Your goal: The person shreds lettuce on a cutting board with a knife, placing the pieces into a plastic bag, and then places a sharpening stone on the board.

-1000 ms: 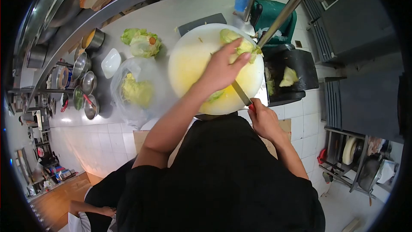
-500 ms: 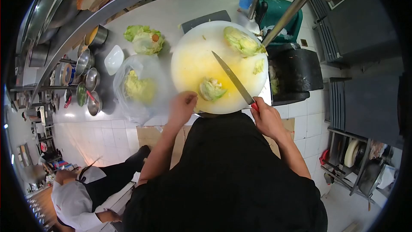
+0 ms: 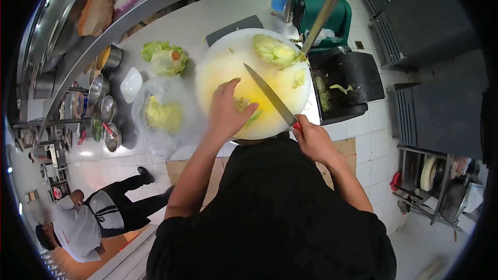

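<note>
My left hand is over the near part of the round white cutting board, thumb and fingers spread around a chunk of lettuce, which it partly covers. In my right hand is the red handle of a kitchen knife. Its long blade lies slantwise over the board, tip pointing away and to the left. A larger cut piece of lettuce rests near the board's far right edge, with a small leaf scrap below it.
Left of the board, a clear plastic bag holds cut lettuce. Behind it sits another lettuce head. A white dish and several metal bowls stand further left. A black bin is at the right. A person stands lower left.
My left hand has moved up and right from the board's near edge, opening its fingers over the lettuce chunk. The knife stays in my right hand. The other person has shifted position.
</note>
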Tool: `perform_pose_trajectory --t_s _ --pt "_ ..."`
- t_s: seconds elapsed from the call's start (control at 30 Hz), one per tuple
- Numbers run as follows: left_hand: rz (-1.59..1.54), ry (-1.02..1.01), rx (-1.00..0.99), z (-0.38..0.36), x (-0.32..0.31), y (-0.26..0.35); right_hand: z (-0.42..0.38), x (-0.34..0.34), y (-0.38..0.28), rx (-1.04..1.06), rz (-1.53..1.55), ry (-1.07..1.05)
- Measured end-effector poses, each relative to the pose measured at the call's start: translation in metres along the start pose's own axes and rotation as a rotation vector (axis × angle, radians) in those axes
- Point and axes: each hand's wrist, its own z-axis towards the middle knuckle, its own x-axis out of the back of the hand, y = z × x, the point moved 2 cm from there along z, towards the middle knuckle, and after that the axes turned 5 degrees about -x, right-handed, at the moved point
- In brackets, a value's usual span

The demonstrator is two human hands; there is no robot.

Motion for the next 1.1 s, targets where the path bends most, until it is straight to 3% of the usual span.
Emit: perform_pose_trajectory --t_s 0.13,0.2,0.3,0.37,0.47,0.53,0.67,0.87,1.1 --pt "-0.053 0.040 -0.109 -0.037 -0.024 -0.034 -0.017 0.024 0.022 -0.018 0.049 -0.043" --pt "-0.075 0.070 -0.106 -0.043 -0.034 -0.038 -0.038 0.044 0.044 -0.273 0.332 -0.166" --pt "-0.023 0.215 -0.124 -0.043 -0.025 -0.018 -0.072 0.060 0.086 -0.427 0.394 -0.140" --pt "0.055 0.321 -0.142 -0.045 -0.020 -0.018 -0.086 0.066 0.095 -0.331 0.082 0.180" --pt "-0.051 0.320 -0.151 -0.051 -0.024 -0.040 -0.081 0.063 0.040 -0.215 -0.039 0.155" --pt "-0.109 0.244 -0.127 -0.047 -0.032 -0.038 -0.060 0.031 0.016 0.017 -0.174 0.206" --pt "0.021 0.342 -0.229 -0.041 -0.039 -0.034 -0.017 -0.001 -0.016 0.170 -0.449 0.087" --pt "-0.007 0.336 -0.158 -0.041 -0.040 -0.031 -0.028 0.047 -0.074 0.350 -0.591 0.071" --pt "-0.065 0.332 -0.204 -0.031 -0.038 -0.035 0.014 0.013 -0.037 0.305 -0.616 -0.068"
